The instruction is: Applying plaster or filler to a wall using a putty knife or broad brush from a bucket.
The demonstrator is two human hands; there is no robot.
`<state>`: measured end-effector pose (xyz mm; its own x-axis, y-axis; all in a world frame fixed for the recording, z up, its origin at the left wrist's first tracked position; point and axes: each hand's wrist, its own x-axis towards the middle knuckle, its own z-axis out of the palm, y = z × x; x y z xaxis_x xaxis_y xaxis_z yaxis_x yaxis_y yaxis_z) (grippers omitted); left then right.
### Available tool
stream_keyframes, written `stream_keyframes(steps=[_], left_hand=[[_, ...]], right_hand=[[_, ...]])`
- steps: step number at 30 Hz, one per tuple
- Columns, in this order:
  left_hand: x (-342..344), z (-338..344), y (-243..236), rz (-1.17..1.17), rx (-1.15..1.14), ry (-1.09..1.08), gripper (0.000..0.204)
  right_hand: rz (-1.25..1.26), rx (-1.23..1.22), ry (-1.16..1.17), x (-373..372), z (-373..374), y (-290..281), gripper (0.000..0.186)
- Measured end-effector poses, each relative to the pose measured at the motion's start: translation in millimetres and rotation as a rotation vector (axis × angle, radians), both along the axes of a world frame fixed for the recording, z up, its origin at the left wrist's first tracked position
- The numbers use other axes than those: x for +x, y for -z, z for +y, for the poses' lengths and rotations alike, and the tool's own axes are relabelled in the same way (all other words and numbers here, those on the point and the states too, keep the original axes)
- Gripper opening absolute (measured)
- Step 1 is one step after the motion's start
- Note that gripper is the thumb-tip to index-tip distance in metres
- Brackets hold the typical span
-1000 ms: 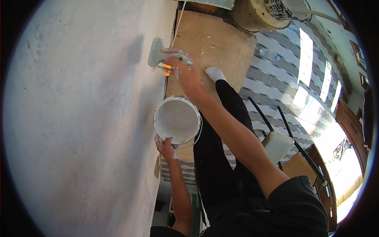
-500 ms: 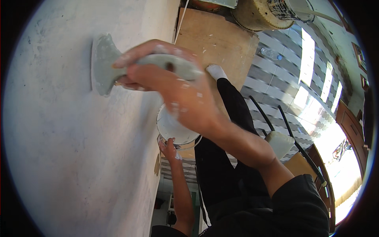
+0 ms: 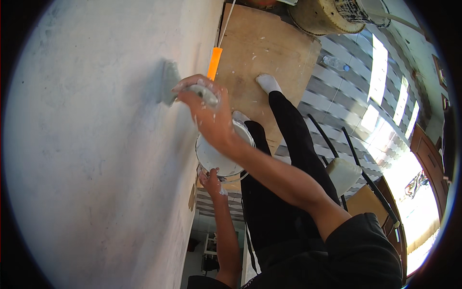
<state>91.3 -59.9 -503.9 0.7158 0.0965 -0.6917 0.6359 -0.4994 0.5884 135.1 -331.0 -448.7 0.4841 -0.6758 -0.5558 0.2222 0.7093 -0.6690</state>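
Note:
My right hand (image 3: 209, 113) is closed around the handle of a pale grey putty knife (image 3: 170, 83). Its wide blade lies against the whitish wall (image 3: 96, 144) on the left, at a spot with a darker patch of shadow. Below that arm, my left hand (image 3: 211, 182) grips the near rim of a white bucket (image 3: 214, 156) beside the wall. White smears cover the bucket's inside, and its wire handle hangs toward me. Splashes of white stick to both hands.
An orange handle (image 3: 214, 63) on a thin rod leans by the wall. My feet in white socks stand on a brown board (image 3: 264, 43). Drums and a bucket (image 3: 327, 17) are at the far end. A plastic bottle (image 3: 335, 63) lies on the tiles; a black-framed chair (image 3: 344, 173) stands right.
My right hand has drawn the putty knife rightward and slightly nearer along the wall. The orange handle, hidden before, now shows. My left hand still holds the bucket.

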Motion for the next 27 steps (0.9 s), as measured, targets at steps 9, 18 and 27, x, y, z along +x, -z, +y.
stream_keyframes(steps=[9,18,27], left_hand=[[-3,29,5,-0.095,-0.097,0.001,0.048],[-3,12,-1,-0.087,-0.046,0.088,0.050],[-4,9,-19,-0.185,-0.006,0.093,0.054]], right_hand=[[-0.213,-0.140,-0.128,-49,1,-95,0.008],[-0.040,-0.037,0.071,-5,3,24,0.010],[-0.224,-0.197,-0.054,-19,-16,-101,0.008]])
